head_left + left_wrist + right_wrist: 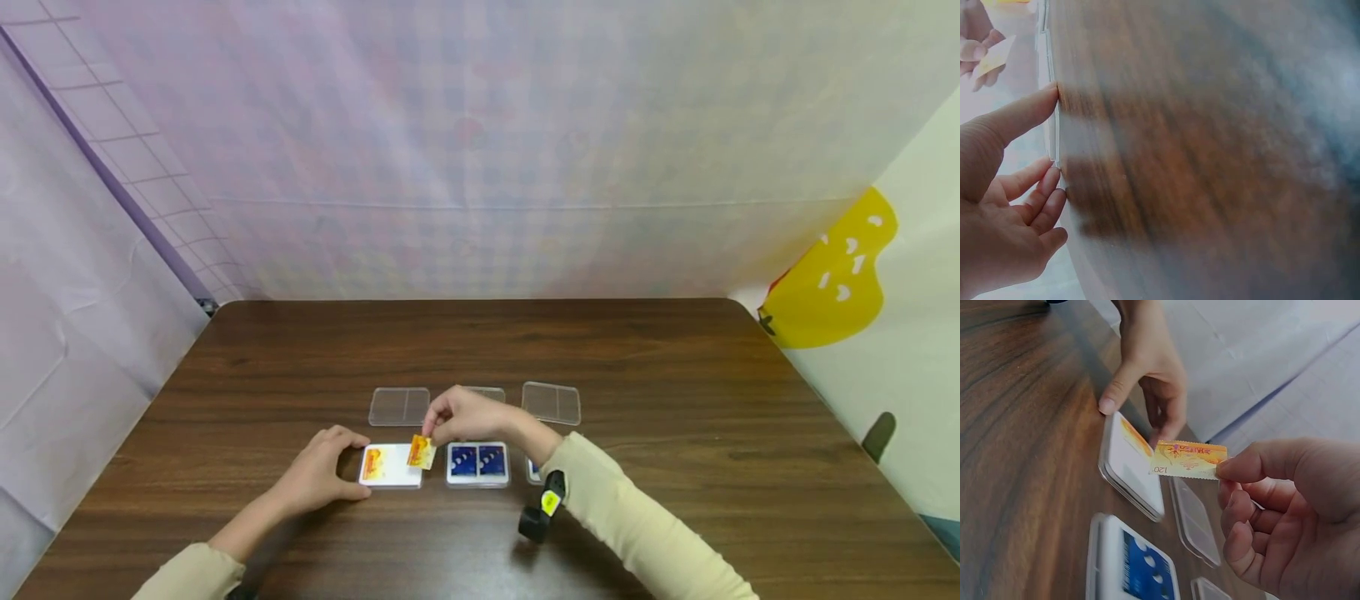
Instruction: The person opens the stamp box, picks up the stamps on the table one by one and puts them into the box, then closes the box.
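My right hand point(468, 415) pinches a yellow-orange postage stamp point(1188, 460) by one edge, between thumb and fingers. The stamp has perforated edges and a printed 120. It hovers above the right half of a shallow white case point(397, 480). In that case's left half lies a similar yellow-orange stamp point(372, 462). My left hand point(318, 471) holds the case at its left end, thumb on the near edge and fingers on the far edge. Beside it, to the right, sits a second white case point(477, 481) with two dark blue stamps point(1147, 569) side by side.
A third case point(533, 472) is mostly hidden behind my right forearm. Behind the cases lie clear lids: a left lid point(399, 407), a partly covered middle lid point(487, 392) and a right lid point(551, 403). All rest on a dark wooden table point(645, 358), with a curtain behind.
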Motion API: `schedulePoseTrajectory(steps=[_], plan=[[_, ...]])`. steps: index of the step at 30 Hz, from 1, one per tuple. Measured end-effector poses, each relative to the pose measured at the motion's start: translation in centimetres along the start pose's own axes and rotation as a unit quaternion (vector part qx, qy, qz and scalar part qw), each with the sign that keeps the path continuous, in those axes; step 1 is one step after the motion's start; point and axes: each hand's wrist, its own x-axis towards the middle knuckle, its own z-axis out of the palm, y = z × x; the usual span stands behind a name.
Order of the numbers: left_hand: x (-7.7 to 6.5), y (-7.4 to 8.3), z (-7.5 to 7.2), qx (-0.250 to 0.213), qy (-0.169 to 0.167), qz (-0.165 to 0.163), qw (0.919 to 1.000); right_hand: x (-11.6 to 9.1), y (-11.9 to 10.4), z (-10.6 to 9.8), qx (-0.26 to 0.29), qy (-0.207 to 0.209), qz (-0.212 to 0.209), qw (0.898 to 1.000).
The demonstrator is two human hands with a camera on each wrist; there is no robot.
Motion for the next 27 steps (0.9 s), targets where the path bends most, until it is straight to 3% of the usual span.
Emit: schedulePoseTrajectory(steps=[11, 15, 19, 27], plan=[[0.0, 0.0, -0.1, -0.007, 0.0, 0.001, 1.0, 1.7, 0.6, 1.8, 0.006, -0.003, 0.033, 0.999], [0.0, 0.1, -0.1, -0.01, -0.003, 0.0, 0.9999, 2.1, 0.9, 2.3, -0.071, 0.027, 0.01, 0.997], [0.0, 0.1, -0.2, -0.013, -0.003, 0.001, 0.9999, 2.3, 1.2, 2.7, -0.16, 0.064, -0.013, 0.985], [-0.1, 0.0, -0.1, -0.014, 0.0, 0.007, 0.9999, 2.3, 1.6, 3.4, -0.213, 0.108, -0.043, 0.97]])
